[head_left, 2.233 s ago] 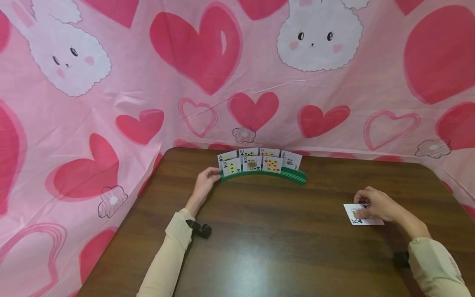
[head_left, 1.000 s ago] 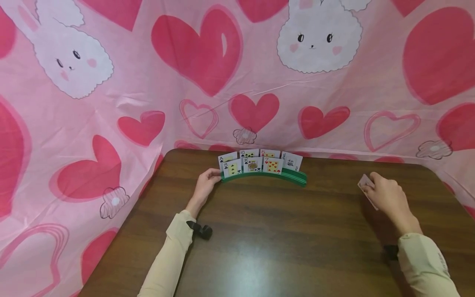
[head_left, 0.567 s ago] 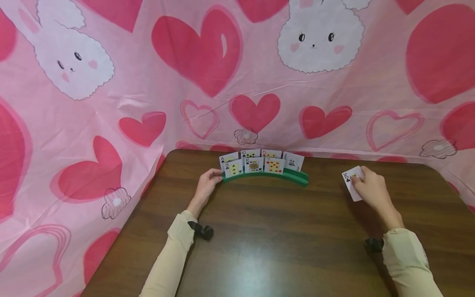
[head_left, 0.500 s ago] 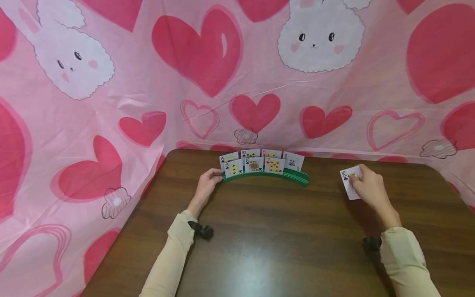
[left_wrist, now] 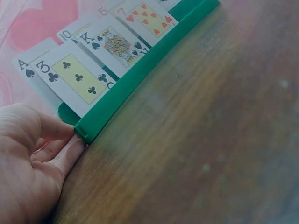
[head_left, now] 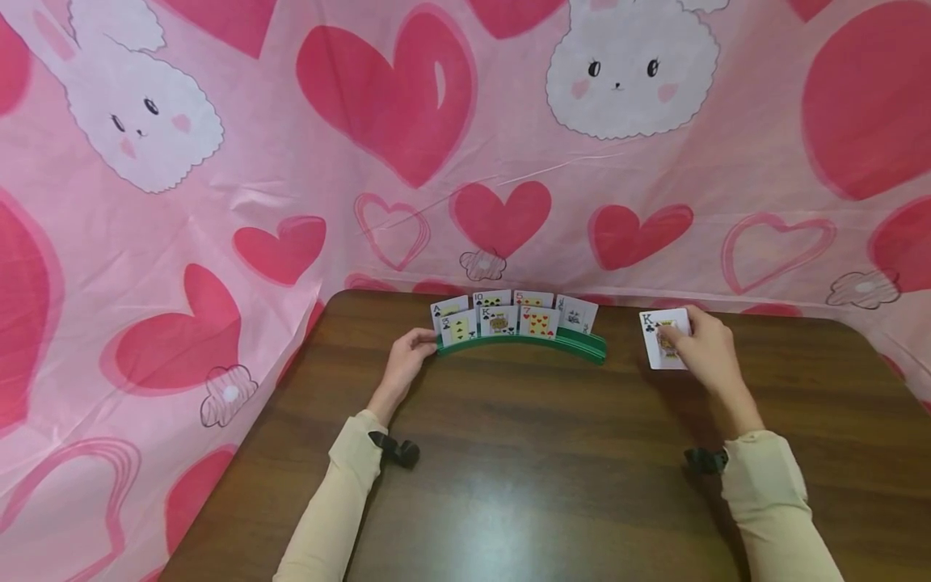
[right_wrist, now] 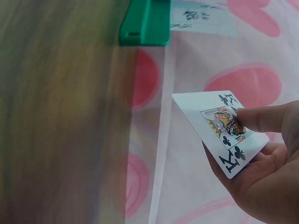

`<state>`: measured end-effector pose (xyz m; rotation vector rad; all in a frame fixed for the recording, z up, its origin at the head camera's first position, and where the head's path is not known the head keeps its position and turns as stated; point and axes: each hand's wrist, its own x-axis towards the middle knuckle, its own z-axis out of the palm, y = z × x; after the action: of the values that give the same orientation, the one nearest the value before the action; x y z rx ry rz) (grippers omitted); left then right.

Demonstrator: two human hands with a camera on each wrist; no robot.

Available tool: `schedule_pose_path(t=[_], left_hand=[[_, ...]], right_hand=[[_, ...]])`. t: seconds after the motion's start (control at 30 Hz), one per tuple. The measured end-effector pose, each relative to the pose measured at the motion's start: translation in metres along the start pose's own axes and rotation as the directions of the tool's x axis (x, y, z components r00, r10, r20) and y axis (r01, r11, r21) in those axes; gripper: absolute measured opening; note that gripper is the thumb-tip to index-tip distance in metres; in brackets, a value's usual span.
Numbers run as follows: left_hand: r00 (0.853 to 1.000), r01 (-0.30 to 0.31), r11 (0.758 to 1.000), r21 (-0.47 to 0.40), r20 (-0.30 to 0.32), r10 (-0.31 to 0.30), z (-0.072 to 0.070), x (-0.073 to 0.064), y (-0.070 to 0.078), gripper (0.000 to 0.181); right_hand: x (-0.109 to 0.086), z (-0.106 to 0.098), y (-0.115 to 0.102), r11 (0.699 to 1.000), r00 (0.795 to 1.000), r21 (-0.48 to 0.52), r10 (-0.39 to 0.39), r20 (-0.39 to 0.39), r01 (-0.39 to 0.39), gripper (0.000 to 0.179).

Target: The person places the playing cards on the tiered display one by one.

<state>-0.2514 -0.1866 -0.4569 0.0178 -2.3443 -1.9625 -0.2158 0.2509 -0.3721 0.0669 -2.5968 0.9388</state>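
A curved green card holder [head_left: 585, 348] stands at the back of the table with two rows of playing cards. Its front row has a three of clubs [left_wrist: 77, 77], a king of spades [left_wrist: 114, 46] and a seven of hearts [left_wrist: 148, 19]. Behind them show an ace, a ten, a five and a joker [head_left: 577, 315]. My left hand [head_left: 402, 364] pinches the holder's left end between thumb and fingers. To the right of the holder, my right hand [head_left: 709, 352] holds a king of clubs [right_wrist: 205, 112] raised, face toward me, thumb across its front.
The brown wooden table [head_left: 553, 453] has rounded back corners. A pink cloth [head_left: 509, 153] with hearts and rabbits hangs behind and to the left. The front right part of the holder [right_wrist: 147, 23] has no card in it.
My right hand has lifted the king of clubs off the table, turned it upright and carried it left toward the holder. The left hand stays at the holder's end.
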Motion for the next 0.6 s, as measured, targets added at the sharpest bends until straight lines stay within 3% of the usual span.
schedule_pose_path(t=[0.6], left_hand=[[1.0, 0.008, 1.0, 0.005, -0.01, -0.008, 0.0, 0.004, -0.005, 0.019]], right_hand=[[0.018, 0.013, -0.04, 0.982, 0.997, 0.178, 0.049, 0.063, -0.06, 0.036]])
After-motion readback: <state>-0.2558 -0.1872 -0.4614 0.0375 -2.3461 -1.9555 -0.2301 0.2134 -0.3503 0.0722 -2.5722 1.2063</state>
